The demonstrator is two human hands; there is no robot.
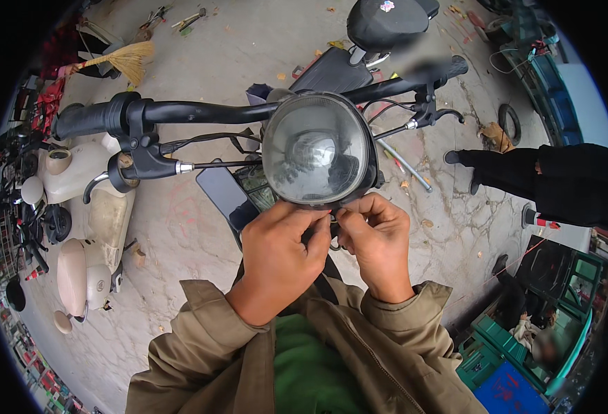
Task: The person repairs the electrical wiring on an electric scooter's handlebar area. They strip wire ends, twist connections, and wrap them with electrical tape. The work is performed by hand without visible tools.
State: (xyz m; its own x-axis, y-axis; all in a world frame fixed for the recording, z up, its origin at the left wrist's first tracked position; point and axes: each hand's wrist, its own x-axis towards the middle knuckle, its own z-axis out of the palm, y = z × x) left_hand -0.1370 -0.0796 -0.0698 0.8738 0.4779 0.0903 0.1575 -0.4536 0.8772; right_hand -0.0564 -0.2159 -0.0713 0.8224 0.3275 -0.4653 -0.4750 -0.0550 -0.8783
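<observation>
Left hand [280, 248], right hand [378, 234] | curled, pinching small piece [330, 212] under headlight [316, 152] | piece's kind: cannot tell

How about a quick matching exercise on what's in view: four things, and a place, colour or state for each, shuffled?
Things:
1. headlight
2. broom
3. motor scooter
4. saddle behind the headlight

Descriptions:
A. cream-coloured, at the left of the view
B. black with a small sticker, near the upper edge
C. round and glassy, near the centre, catching reflections
D. straw-yellow bristles fanned out, at the upper left

Right pairs: 1-C, 2-D, 3-A, 4-B
</observation>
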